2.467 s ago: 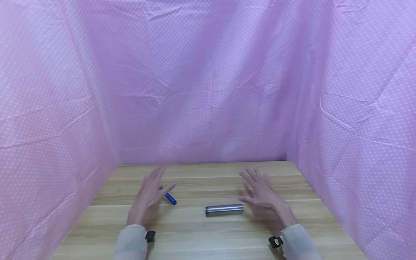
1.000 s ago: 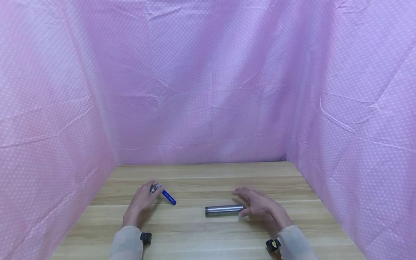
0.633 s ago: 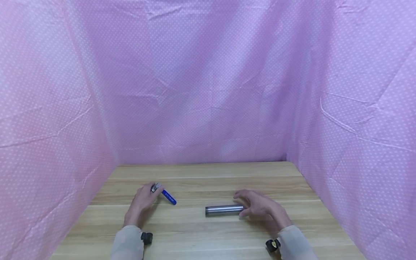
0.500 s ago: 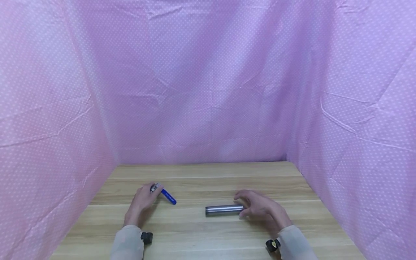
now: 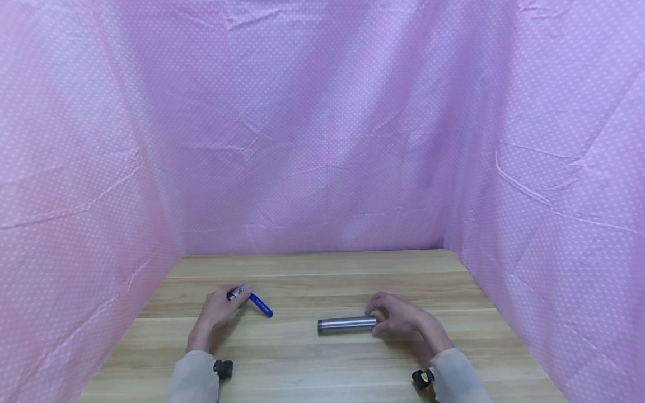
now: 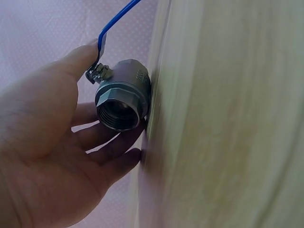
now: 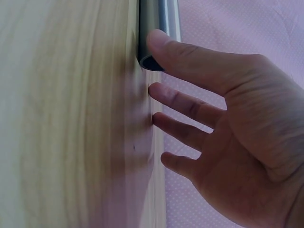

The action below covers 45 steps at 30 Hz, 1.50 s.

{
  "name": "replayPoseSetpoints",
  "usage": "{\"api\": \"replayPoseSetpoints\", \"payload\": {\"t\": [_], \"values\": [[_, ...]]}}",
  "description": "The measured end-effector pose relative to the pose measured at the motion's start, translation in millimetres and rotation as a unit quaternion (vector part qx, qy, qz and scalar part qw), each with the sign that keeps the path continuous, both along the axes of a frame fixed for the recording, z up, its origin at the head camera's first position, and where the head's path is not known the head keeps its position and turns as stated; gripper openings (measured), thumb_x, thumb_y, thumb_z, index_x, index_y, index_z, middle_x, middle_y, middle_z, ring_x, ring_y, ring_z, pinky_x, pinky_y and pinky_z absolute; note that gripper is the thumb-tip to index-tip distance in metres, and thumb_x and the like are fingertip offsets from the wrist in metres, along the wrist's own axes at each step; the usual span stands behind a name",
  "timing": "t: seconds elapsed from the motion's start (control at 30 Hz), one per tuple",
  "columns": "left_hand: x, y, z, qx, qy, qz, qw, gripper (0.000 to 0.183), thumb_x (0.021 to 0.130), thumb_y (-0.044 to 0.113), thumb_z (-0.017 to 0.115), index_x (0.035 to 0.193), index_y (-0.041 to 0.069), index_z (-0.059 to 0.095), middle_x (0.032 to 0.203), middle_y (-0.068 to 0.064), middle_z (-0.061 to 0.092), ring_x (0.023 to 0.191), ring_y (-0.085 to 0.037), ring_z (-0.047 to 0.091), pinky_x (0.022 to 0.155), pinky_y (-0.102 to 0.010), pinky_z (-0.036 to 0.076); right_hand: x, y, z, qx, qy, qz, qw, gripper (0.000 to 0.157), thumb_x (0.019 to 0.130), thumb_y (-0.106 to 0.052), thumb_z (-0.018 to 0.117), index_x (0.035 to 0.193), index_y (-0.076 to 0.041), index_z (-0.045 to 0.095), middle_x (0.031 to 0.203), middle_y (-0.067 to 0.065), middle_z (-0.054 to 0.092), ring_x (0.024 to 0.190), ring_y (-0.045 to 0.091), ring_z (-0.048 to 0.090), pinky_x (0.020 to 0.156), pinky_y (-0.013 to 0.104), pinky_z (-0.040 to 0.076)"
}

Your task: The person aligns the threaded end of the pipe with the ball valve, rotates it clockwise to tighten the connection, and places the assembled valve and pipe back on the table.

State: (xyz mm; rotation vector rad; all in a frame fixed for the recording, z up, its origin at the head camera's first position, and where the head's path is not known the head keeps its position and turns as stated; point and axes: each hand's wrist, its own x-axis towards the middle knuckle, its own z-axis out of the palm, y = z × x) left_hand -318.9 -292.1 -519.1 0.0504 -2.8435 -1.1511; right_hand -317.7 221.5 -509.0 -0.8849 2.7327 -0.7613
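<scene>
A steel ball valve (image 5: 238, 291) with a blue lever handle (image 5: 261, 305) lies on the left of the wooden table. My left hand (image 5: 216, 309) holds it, thumb against the base of the lever and fingers curled behind the body. In the left wrist view, the valve body (image 6: 129, 80) shows its threaded opening towards the camera. Right of centre, a short metal pipe (image 5: 346, 324) lies crosswise. My right hand (image 5: 403, 317) pinches its right end; in the right wrist view the thumb presses the pipe (image 7: 161, 16), and the index finger is hidden behind it.
The wooden table top (image 5: 322, 369) reaches back to a pink dotted cloth (image 5: 322, 140), which hangs on the left, back and right sides. A dark strap with a small device (image 5: 223, 369) sits at the left wrist, another device (image 5: 422, 379) at the right.
Both spread hands have come down, the left onto the valve and the right onto the pipe's end. Lately the valve body has turned slightly leftward and the right fingers have closed in on the pipe.
</scene>
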Motion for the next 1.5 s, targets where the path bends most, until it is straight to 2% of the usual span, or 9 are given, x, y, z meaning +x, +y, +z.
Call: {"api": "replayPoseSetpoints", "payload": {"t": [0.13, 0.3, 0.47, 0.6, 0.67, 0.87, 1.07, 1.3, 1.5], "values": [[-1.2, -0.3, -1.1, 0.003, 0.01, 0.001, 0.9999, 0.064, 0.11, 0.053, 0.071, 0.149, 0.003, 0.069, 0.129, -0.02, 0.076, 0.1, -0.025, 0.063, 0.077, -0.027, 0.047, -0.7, 0.5, -0.7, -0.001, 0.002, 0.0, 1.0, 0.038, 0.088, -0.029, 0.095, 0.124, -0.024, 0.081, 0.136, -0.001, 0.071, 0.127, 0.029, 0.068, 0.112, 0.052, 0.062], [-2.7, 0.1, -2.2, 0.001, 0.02, 0.004, 0.9998, 0.061, 0.111, 0.05, 0.071, 0.145, 0.0, 0.071, 0.132, -0.023, 0.077, 0.106, -0.028, 0.067, 0.084, -0.029, 0.051, 0.4, 0.4, 0.3, -0.003, -0.002, -0.007, 1.0, 0.037, 0.089, -0.029, 0.094, 0.123, -0.025, 0.081, 0.137, -0.002, 0.07, 0.127, 0.027, 0.067, 0.111, 0.051, 0.062], [-2.8, 1.3, -2.0, -0.001, 0.025, 0.008, 0.9997, 0.064, 0.112, 0.049, 0.07, 0.148, -0.004, 0.068, 0.141, -0.029, 0.074, 0.122, -0.036, 0.07, 0.104, -0.047, 0.061, 2.3, -2.1, 2.3, -0.006, -0.008, -0.016, 1.0, 0.037, 0.09, -0.03, 0.094, 0.124, -0.025, 0.081, 0.136, -0.004, 0.07, 0.127, 0.025, 0.067, 0.11, 0.049, 0.061], [-2.7, 2.2, -1.7, 0.006, 0.03, 0.008, 0.9995, 0.061, 0.112, 0.045, 0.071, 0.148, -0.004, 0.068, 0.143, -0.031, 0.073, 0.131, -0.044, 0.07, 0.117, -0.062, 0.059, 3.0, -4.8, 2.0, -0.012, -0.009, -0.018, 1.0, 0.038, 0.09, -0.028, 0.094, 0.124, -0.022, 0.08, 0.132, -0.006, 0.071, 0.127, 0.025, 0.067, 0.113, 0.053, 0.061], [-2.6, 3.1, -1.1, 0.008, 0.034, 0.009, 0.9993, 0.06, 0.112, 0.045, 0.071, 0.146, -0.004, 0.069, 0.142, -0.03, 0.074, 0.133, -0.046, 0.07, 0.119, -0.065, 0.058, 3.3, -5.9, 2.1, -0.01, -0.008, -0.019, 1.0, 0.036, 0.09, -0.028, 0.093, 0.123, -0.021, 0.079, 0.127, -0.007, 0.071, 0.123, 0.021, 0.066, 0.111, 0.047, 0.061], [-2.4, 4.9, 0.5, 0.008, 0.039, 0.014, 0.9991, 0.06, 0.11, 0.046, 0.073, 0.144, -0.003, 0.071, 0.135, -0.028, 0.077, 0.126, -0.043, 0.072, 0.113, -0.062, 0.06, 2.9, -7.5, 2.3, -0.01, -0.01, -0.011, 1.0, 0.025, 0.093, -0.023, 0.09, 0.114, -0.021, 0.077, 0.106, -0.008, 0.068, 0.098, 0.01, 0.057, 0.085, 0.022, 0.05], [-3.4, 3.4, -1.2, 0.011, 0.038, 0.019, 0.999, 0.062, 0.109, 0.048, 0.075, 0.143, -0.003, 0.071, 0.133, -0.025, 0.078, 0.122, -0.038, 0.074, 0.111, -0.061, 0.062, 2.5, -6.7, 3.2, -0.027, -0.012, -0.009, 1.0, 0.02, 0.095, -0.021, 0.088, 0.112, -0.021, 0.077, 0.098, -0.012, 0.068, 0.091, 0.007, 0.06, 0.08, 0.022, 0.052], [-3.1, 2.8, 0.3, 0.026, 0.045, 0.029, 0.9982, 0.062, 0.105, 0.05, 0.079, 0.142, 0.0, 0.074, 0.132, -0.022, 0.08, 0.118, -0.032, 0.074, 0.1, -0.038, 0.06, -0.7, -5.3, 4.7, -0.079, -0.014, 0.007, 0.997, 0.016, 0.099, -0.014, 0.084, 0.111, -0.019, 0.075, 0.092, -0.01, 0.069, 0.082, 0.005, 0.062, 0.07, 0.02, 0.056], [-0.6, 2.8, -1.0, 0.045, 0.044, 0.043, 0.9971, 0.064, 0.103, 0.052, 0.082, 0.142, 0.002, 0.075, 0.135, -0.022, 0.08, 0.122, -0.033, 0.074, 0.101, -0.036, 0.059, -0.2, -7.3, 4.4, -0.119, -0.021, 0.007, 0.993, 0.016, 0.1, -0.012, 0.082, 0.112, -0.018, 0.074, 0.09, -0.007, 0.069, 0.079, 0.005, 0.061, 0.065, 0.019, 0.056]]}}
